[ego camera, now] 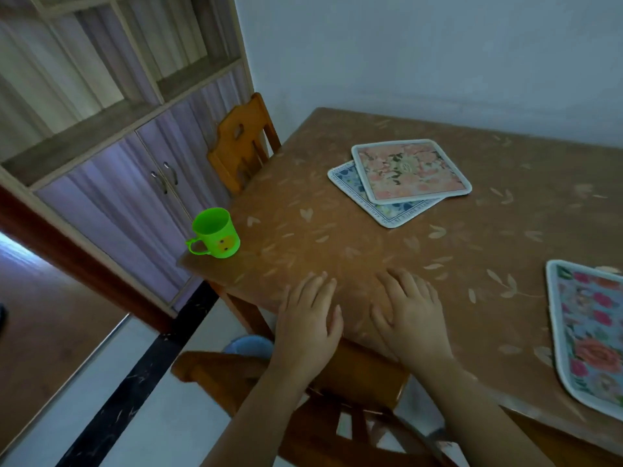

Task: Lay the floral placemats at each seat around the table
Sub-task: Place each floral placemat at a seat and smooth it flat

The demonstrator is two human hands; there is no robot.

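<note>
Our left hand (308,318) and right hand (409,315) rest flat and empty, fingers straight, on the bench (303,237) edge above the near chair (219,372). One laid placemat (586,332) sits at 3 o'clock, the green cup (215,234) at 10. At 1 o'clock the pink placemat (411,170) overlaps the blue placemat (354,192). We judge it best to pinch only the pink one's near corner, then square it to this seat.

The left hand (308,318) and right hand (409,311) are bare, small, with short fingers (324,284); the left forearm (249,419) and right forearm (478,409) are bare as far as seen
</note>
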